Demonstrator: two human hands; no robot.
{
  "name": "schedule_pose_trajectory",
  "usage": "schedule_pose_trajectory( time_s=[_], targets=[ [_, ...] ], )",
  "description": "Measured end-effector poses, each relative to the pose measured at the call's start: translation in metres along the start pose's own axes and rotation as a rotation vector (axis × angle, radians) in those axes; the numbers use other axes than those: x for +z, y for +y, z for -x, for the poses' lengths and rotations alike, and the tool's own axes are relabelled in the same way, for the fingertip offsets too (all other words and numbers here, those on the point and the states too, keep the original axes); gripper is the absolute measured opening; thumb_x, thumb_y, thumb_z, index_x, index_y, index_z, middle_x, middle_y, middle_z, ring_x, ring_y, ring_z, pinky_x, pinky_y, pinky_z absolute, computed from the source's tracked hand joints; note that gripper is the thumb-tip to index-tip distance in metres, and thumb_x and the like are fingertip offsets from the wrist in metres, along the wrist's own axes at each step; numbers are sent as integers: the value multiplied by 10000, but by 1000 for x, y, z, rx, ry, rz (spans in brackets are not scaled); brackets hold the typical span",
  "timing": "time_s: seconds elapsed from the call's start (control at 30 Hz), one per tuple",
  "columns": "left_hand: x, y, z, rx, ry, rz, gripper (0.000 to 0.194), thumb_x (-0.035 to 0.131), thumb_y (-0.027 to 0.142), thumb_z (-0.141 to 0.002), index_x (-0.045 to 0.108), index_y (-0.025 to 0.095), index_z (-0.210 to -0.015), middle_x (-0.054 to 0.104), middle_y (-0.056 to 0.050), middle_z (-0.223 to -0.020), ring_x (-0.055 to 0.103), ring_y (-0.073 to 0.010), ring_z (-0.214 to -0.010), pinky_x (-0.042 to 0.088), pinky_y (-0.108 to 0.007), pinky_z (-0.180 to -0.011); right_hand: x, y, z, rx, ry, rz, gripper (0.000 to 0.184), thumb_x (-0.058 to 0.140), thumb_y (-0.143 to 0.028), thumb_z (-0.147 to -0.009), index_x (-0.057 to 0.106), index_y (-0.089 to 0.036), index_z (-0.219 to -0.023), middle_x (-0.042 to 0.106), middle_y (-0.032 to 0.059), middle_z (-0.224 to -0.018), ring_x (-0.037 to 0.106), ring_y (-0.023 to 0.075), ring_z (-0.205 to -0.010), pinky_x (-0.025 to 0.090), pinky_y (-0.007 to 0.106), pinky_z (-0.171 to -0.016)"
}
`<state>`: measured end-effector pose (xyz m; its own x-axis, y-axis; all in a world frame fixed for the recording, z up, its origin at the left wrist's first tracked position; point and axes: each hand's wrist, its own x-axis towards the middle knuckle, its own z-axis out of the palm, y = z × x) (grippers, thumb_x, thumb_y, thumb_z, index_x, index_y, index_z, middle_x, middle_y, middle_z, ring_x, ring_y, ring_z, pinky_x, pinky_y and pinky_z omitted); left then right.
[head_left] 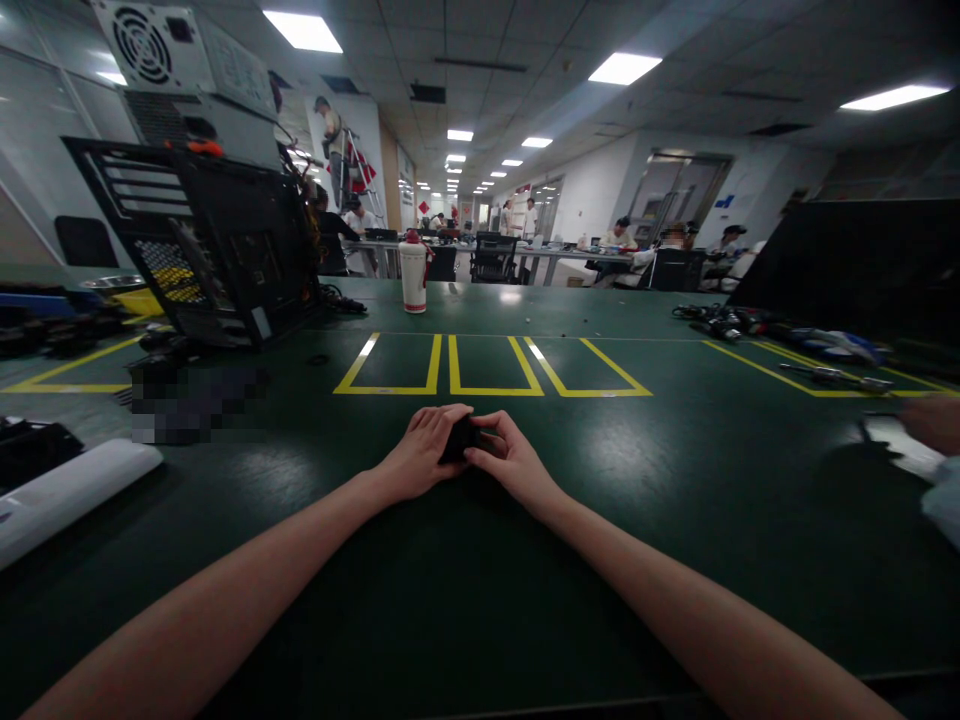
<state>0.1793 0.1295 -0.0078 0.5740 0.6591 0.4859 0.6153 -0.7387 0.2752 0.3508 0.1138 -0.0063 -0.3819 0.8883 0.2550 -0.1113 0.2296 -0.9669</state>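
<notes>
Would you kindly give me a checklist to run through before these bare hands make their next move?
1. Left hand on the small black object: ok, fingers around it.
2. Right hand gripping firmly: cannot tell, though its fingertips meet the object's right side.
3. Object's shape visible: not ok, mostly covered.
4. White cylindrical bottle with red lid upright: ok.
5. Co-worker's hand apart from these hands: ok, at the right edge.
</notes>
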Motion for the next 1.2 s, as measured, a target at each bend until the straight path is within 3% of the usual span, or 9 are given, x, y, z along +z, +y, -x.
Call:
schedule_pose_trajectory(
  time_s=[0.1, 0.3, 0.43, 0.67, 0.93, 1.2],
  targets=[
    [0, 0, 0, -1, 4, 0, 621, 585, 231, -715, 246, 227, -1234, 415, -71, -1218, 378, -239, -1134, 248, -421, -974, 1, -1, 0, -16, 21, 13, 278, 578, -164, -693, 467, -228, -939, 538, 10, -972, 536, 165, -969, 458, 336, -832],
    [2, -2, 0, 9, 5, -7, 636, 587, 229, -709, 237, 215, -1239, 415, -75, -1219, 380, -235, -1126, 254, -412, -968, -3, 2, -3, 28, 43, 61, 425, 599, -176, -683, 446, -211, -1078, 507, 62, -1110, 509, 191, -1039, 411, 377, -903],
    [1, -1, 0, 4, 1, -12, 636, 588, 222, -706, 237, 215, -1236, 414, -72, -1219, 381, -231, -1124, 246, -406, -972, -4, 3, -3, 41, 4, 26, 374, 594, -180, -691, 456, -207, -1037, 539, 53, -1056, 513, 189, -1033, 420, 376, -885],
    [1, -1, 0, 0, 4, -9, 617, 583, 234, -712, 243, 223, -1226, 417, -71, -1213, 381, -234, -1125, 241, -411, -974, -2, 3, -1, -63, -2, -21, 264, 573, -123, -684, 464, -226, -901, 520, -1, -1018, 517, 148, -1001, 424, 320, -881],
    [1, -2, -1, -3, -2, 2, 635, 578, 239, -711, 229, 232, -1241, 412, -74, -1221, 384, -249, -1125, 242, -436, -968, -5, 2, -3, -1, 15, 44, 424, 577, -151, -693, 448, -220, -1091, 502, 46, -1128, 480, 184, -1075, 379, 380, -944],
    [1, -1, -1, -7, 0, -6, 620, 584, 239, -709, 246, 222, -1229, 421, -70, -1209, 387, -234, -1118, 249, -409, -966, -1, 1, -1, -40, 3, -16, 268, 584, -140, -680, 480, -223, -912, 537, -1, -964, 521, 153, -986, 423, 330, -880]
  ],
)
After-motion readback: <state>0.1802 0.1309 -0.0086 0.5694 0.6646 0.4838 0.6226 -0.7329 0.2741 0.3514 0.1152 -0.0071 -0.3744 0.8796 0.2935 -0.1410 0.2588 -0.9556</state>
